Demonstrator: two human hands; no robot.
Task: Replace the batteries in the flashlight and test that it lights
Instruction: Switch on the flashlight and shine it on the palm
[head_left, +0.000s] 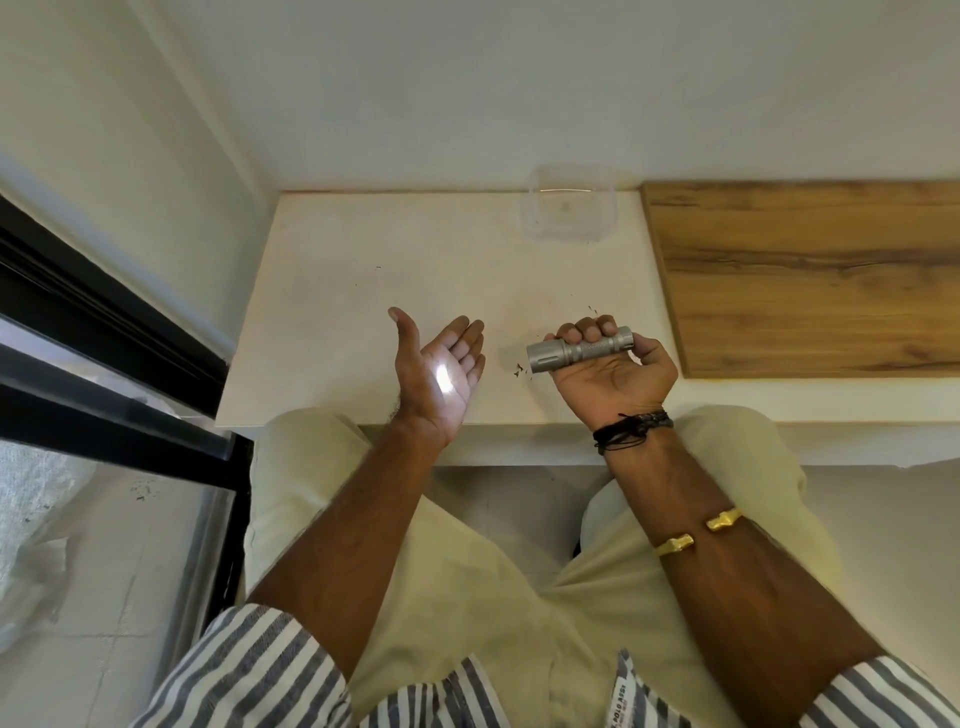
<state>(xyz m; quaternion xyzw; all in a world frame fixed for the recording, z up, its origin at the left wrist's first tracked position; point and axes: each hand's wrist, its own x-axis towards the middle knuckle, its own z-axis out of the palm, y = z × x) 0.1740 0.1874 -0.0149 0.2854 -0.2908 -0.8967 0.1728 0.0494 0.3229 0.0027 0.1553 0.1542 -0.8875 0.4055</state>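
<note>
Pale walls (467, 78); cream counter (363, 270); wood panel (810, 270); black-framed window (104, 332).

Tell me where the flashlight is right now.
Head view, right of centre: the right hand grips the flashlight above the white table, its lens facing the open left hand.

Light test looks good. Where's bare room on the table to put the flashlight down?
Widest bare patch: white tabletop left of the clear container, beyond the left hand. Also the wooden board at right. Tightest between it and the right hand gripping the flashlight; dark specks lie there.
</note>
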